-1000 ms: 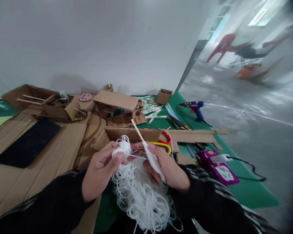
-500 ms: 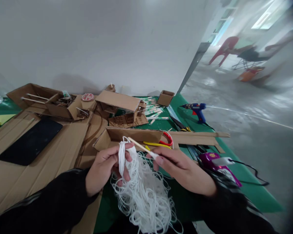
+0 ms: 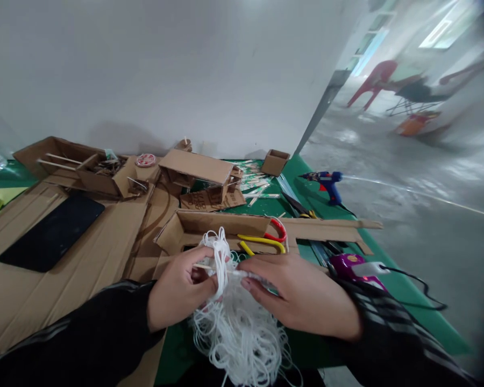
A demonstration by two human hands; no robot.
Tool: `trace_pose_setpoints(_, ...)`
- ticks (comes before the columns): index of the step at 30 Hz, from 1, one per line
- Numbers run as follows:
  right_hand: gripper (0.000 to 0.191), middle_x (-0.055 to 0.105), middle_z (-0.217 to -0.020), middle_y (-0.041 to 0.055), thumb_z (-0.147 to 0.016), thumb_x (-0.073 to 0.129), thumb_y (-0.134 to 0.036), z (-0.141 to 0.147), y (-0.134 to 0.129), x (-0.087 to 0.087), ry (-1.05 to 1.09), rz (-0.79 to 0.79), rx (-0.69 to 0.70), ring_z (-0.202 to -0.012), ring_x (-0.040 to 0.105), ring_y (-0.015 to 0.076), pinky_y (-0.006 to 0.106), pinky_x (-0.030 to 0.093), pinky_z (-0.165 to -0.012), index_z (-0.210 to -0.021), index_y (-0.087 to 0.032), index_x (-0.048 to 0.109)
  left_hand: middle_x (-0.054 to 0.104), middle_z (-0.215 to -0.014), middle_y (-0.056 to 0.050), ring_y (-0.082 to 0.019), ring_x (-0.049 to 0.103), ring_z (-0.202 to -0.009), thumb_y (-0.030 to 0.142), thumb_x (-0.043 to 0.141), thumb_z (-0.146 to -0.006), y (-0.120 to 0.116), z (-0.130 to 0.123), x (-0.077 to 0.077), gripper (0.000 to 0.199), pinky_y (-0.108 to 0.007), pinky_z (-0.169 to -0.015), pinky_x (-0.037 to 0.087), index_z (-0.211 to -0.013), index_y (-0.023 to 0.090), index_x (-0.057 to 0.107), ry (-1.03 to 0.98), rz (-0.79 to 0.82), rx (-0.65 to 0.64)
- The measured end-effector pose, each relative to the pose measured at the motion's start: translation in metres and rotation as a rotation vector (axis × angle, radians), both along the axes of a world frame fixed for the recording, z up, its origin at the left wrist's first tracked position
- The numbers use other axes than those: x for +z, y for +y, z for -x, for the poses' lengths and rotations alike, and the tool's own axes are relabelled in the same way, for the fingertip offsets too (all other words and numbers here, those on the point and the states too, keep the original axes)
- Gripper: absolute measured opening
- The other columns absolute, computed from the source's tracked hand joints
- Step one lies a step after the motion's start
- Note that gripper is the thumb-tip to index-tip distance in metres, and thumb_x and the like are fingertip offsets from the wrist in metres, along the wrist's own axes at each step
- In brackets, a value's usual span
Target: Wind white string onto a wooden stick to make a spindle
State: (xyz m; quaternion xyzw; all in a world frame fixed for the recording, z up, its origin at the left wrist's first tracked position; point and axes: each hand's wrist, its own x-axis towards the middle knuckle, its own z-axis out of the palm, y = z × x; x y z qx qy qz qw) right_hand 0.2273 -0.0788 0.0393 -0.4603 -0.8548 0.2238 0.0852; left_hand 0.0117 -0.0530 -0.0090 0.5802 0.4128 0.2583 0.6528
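Note:
A big tangle of white string [image 3: 248,344] hangs below my hands, above the green table cover. My left hand [image 3: 175,293] is closed, its fingers pinching a looped bundle of that string. Across the loops lies a thin wooden stick [image 3: 202,266], its tip showing near my left fingers. My right hand [image 3: 300,295] grips the stick's other end, where white string is wound around it. My right fingers cover part of that end. Just beyond both hands sits an open cardboard tray [image 3: 221,221] with red-and-yellow-handled pliers [image 3: 266,241] in it.
Cardboard boxes [image 3: 199,166] and wooden sticks [image 3: 254,180] stand and lie at the back. A blue glue gun [image 3: 326,183] and a purple device [image 3: 347,266] with a cable are on the right. A black tablet [image 3: 52,231] lies on cardboard at left.
The stick has swung from a raised slant to nearly level and now passes through the string loops. My right hand moved slightly left and down; my left hand closed further around the loops.

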Motion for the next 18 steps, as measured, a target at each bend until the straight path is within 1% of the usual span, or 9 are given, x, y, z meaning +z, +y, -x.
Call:
trace_pose_setpoints(2,0.021,0.072,-0.087,0.0072,-0.091,0.049,-0.019,0.003,0.003,-0.001,0.009,0.006,0.017,-0.082,0.067,0.0214,0.029,0.045,-0.068,-0.1,-0.018,0.067,0.065,-0.067,0.001,-0.013,0.058,-0.051,0.018,0.061,-0.079,0.003,0.003,0.001,0.028,-0.021,-0.045,0.045,-0.105,0.021,0.069,0.068,-0.121,-0.008)
trace_pose_setpoints(4,0.021,0.072,-0.088,0.0078,-0.091,0.048,-0.019,0.003,0.006,-0.002,0.032,0.016,0.036,-0.083,0.066,0.0213,0.029,0.045,-0.069,-0.1,-0.017,0.067,0.067,-0.074,-0.001,-0.016,0.062,-0.062,0.018,0.064,-0.077,0.006,0.006,0.005,0.017,-0.025,-0.055,0.049,-0.091,0.021,0.072,0.193,-0.361,-0.041)
trace_pose_setpoints(6,0.021,0.071,-0.087,0.0074,-0.092,0.047,-0.019,0.001,0.007,-0.003,0.061,0.027,0.06,-0.082,0.066,0.0204,0.029,0.044,-0.07,-0.098,-0.017,0.067,0.069,-0.077,-0.002,-0.02,0.064,-0.074,0.019,0.066,-0.076,0.009,0.009,0.011,0.007,-0.029,-0.066,0.049,-0.079,0.021,0.073,0.346,-0.637,-0.082)
trace_pose_setpoints(8,0.021,0.07,-0.087,0.0068,-0.093,0.046,-0.019,0.001,0.008,-0.004,0.091,0.035,0.085,-0.081,0.065,0.0193,0.028,0.044,-0.069,-0.097,-0.017,0.066,0.07,-0.08,-0.002,-0.022,0.063,-0.08,0.022,0.066,-0.078,0.009,0.011,0.015,0.006,-0.032,-0.072,0.047,-0.076,0.022,0.072,0.47,-0.87,-0.109)
trace_pose_setpoints(10,0.021,0.069,-0.086,0.0064,-0.095,0.045,-0.02,0.002,0.009,-0.006,0.112,0.038,0.108,-0.08,0.063,0.0183,0.027,0.043,-0.07,-0.095,-0.017,0.066,0.072,-0.085,-0.002,-0.023,0.059,-0.083,0.027,0.066,-0.079,0.006,0.011,0.018,0.006,-0.034,-0.075,0.044,-0.081,0.022,0.071,0.556,-1.045,-0.109)
trace_pose_setpoints(13,0.022,0.066,-0.08,0.0052,-0.095,0.043,-0.021,0.007,0.008,-0.008,0.11,0.033,0.125,-0.073,0.06,0.0166,0.027,0.04,-0.065,-0.085,-0.017,0.062,0.07,-0.083,-0.001,-0.024,0.054,-0.082,0.034,0.068,-0.079,-0.001,0.008,0.019,0.014,-0.037,-0.074,0.039,-0.086,0.022,0.069,0.661,-1.195,-0.107)
trace_pose_setpoints(15,0.02,0.065,-0.076,0.0046,-0.093,0.045,-0.024,0.012,0.008,-0.008,0.117,0.042,0.126,-0.068,0.056,0.0156,0.026,0.037,-0.061,-0.081,-0.016,0.059,0.067,-0.076,-0.001,-0.024,0.051,-0.078,0.034,0.068,-0.079,-0.005,0.007,0.02,0.014,-0.038,-0.07,0.036,-0.084,0.021,0.066,0.725,-1.249,-0.127)
trace_pose_setpoints(18,0.023,0.063,-0.072,0.003,-0.091,0.052,-0.036,0.02,0.006,-0.01,0.165,0.077,0.12,-0.062,0.052,0.0134,0.024,0.034,-0.057,-0.081,-0.016,0.059,0.064,-0.074,-0.002,-0.023,0.049,-0.073,0.033,0.067,-0.078,-0.009,0.006,0.021,0.015,-0.039,-0.066,0.032,-0.082,0.019,0.064,0.8,-1.314,-0.166)
